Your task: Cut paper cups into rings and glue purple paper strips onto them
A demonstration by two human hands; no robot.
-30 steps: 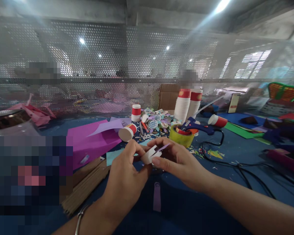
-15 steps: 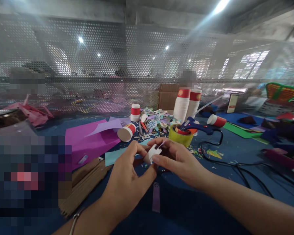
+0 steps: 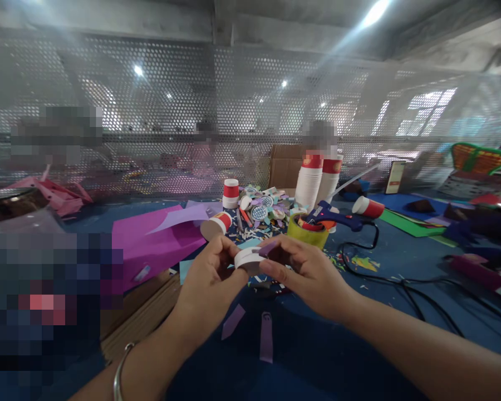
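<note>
Between my hands is a short white round piece (image 3: 248, 262), like the cut-off base of a paper cup, held almost level. My left hand (image 3: 209, 281) pinches its left side with thumb and fingers. The right side is in the thumb and fingers of my right hand (image 3: 303, 273), along with a small purple paper strip (image 3: 268, 248) against the rim. Below my hands, two more purple paper pieces lie on the table, a pointed one (image 3: 232, 322) and a longer strip (image 3: 266, 340). My fingers hide part of the white piece.
A blue hot glue gun (image 3: 336, 216) rests on a yellow tape roll (image 3: 307, 233), its black cable (image 3: 392, 281) trailing right. Cup stacks (image 3: 308, 186), a pile of paper pieces (image 3: 261, 209), magenta paper (image 3: 150, 239) and cardboard (image 3: 140, 312) surround my hands.
The white piece has turned from tilted to nearly level and moved slightly left. My left hand has shifted left, and the pointed purple piece now shows on the table.
</note>
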